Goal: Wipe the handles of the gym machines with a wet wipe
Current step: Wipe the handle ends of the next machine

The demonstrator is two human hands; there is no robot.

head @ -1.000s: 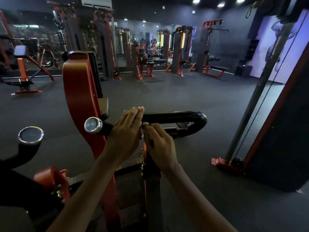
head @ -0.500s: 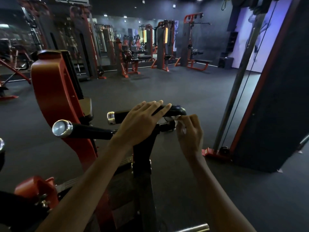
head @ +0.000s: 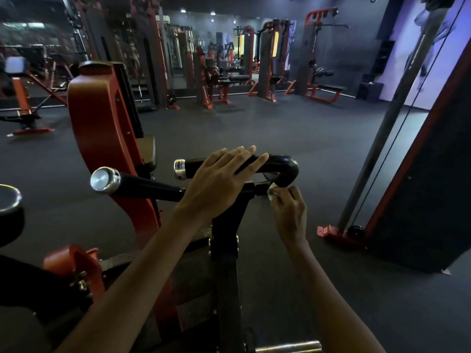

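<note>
Two risks: your right hand (head: 289,210) pinches a tiny wet wipe (head: 272,191) that may slip off the curved handle (head: 288,166), while your flat, spread left hand (head: 219,179) hides unwiped grip

Left hand (head: 219,179) flat, palm down, fingers straight and spread forward, forearm reaching up from lower left, right hand (head: 289,212) fingers curled, pinching, wrist bent forward

A dim gym hall with dark rubber floor (head: 293,128), mirrored wall (head: 178,47) (ceiling spotlights reflected), purple-lit panel (head: 418,72).
</note>
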